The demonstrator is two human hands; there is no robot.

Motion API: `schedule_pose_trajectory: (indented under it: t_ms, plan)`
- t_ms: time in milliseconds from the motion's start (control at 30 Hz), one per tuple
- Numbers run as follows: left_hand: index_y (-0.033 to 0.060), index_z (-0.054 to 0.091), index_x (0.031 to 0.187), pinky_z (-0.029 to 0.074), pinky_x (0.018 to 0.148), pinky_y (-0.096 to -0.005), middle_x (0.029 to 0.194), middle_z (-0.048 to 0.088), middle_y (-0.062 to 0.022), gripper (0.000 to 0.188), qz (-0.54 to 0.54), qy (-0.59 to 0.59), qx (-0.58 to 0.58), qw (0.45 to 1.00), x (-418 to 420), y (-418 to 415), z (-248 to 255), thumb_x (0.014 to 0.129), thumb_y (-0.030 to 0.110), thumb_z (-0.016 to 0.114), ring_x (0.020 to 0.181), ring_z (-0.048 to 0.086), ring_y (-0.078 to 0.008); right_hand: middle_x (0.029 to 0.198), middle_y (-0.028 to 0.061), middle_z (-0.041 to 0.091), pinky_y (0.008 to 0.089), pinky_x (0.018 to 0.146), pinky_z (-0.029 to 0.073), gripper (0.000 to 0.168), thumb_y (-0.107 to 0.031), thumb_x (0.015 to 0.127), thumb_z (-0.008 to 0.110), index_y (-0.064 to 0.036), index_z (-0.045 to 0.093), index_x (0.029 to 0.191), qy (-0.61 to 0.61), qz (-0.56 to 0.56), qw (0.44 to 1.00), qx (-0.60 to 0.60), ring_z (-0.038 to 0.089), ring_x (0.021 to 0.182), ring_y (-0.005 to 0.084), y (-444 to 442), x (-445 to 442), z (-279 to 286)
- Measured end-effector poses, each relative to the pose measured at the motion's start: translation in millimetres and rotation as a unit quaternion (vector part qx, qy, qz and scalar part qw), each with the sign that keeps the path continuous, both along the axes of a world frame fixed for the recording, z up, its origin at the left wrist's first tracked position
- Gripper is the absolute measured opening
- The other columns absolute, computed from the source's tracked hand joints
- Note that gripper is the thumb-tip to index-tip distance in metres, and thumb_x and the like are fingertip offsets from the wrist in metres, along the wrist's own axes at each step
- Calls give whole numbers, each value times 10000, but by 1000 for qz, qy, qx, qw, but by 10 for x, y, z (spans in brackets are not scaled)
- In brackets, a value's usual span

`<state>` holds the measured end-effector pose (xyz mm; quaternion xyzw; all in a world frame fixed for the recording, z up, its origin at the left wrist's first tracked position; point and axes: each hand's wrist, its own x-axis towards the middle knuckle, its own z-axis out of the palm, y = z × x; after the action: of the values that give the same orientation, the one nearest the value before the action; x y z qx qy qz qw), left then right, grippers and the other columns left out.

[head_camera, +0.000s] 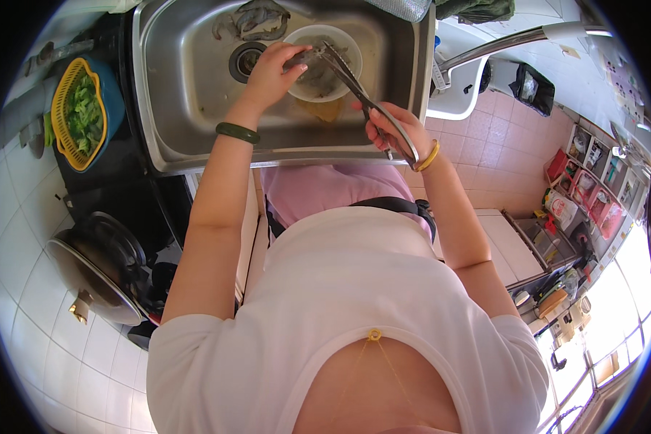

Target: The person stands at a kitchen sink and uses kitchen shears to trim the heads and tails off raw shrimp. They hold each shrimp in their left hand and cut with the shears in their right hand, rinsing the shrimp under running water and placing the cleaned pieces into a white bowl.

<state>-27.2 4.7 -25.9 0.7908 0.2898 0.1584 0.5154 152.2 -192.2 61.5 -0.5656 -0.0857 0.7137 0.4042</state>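
Note:
Over a stainless steel sink [206,125], my left hand [271,76] pinches a raw shrimp [299,57] between thumb and fingers. My right hand [399,127] grips metal kitchen scissors [358,89] by the handles. The blade tips point up and left, close to the shrimp's end; whether they touch it I cannot tell. Beneath both stands a white bowl [357,51] with grey raw shrimp [325,81] in it. More raw shrimp [260,21] lie on the sink floor, left of the bowl. The drain [247,62] is partly behind my left hand.
Something yellowish [323,110] lies by the bowl's near edge. On the left, a yellow colander [59,125] with chopped green vegetables [84,116] sits in a blue basin [114,103]. A wok lid [95,276] leans farther down. A faucet pipe [493,46] and white basin [461,103] are right.

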Motion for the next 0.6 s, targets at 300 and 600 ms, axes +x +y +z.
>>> schedule_pose_trajectory:
  t_ms: [300, 600]
  plan:
    - [72, 601, 1138, 475, 808, -274, 1019, 597, -70, 375, -143, 76, 16, 987, 166, -30, 327, 770, 15, 643, 947, 581, -196, 887, 58, 656, 224, 624, 464, 494, -217, 779, 742, -23, 499, 1163, -264, -139, 928, 223, 586, 716, 95, 233, -24, -411]
    - [2, 552, 1030, 456, 897, -297, 1041, 626, -72, 287, -17, -91, -237, 967, 293, -236, 366, 767, -34, 663, 1022, 574, -156, 761, 65, 663, 257, 622, 493, 613, -192, 626, 832, -16, 507, 1116, -382, -21, 909, 165, 620, 683, 116, 461, -38, -567]
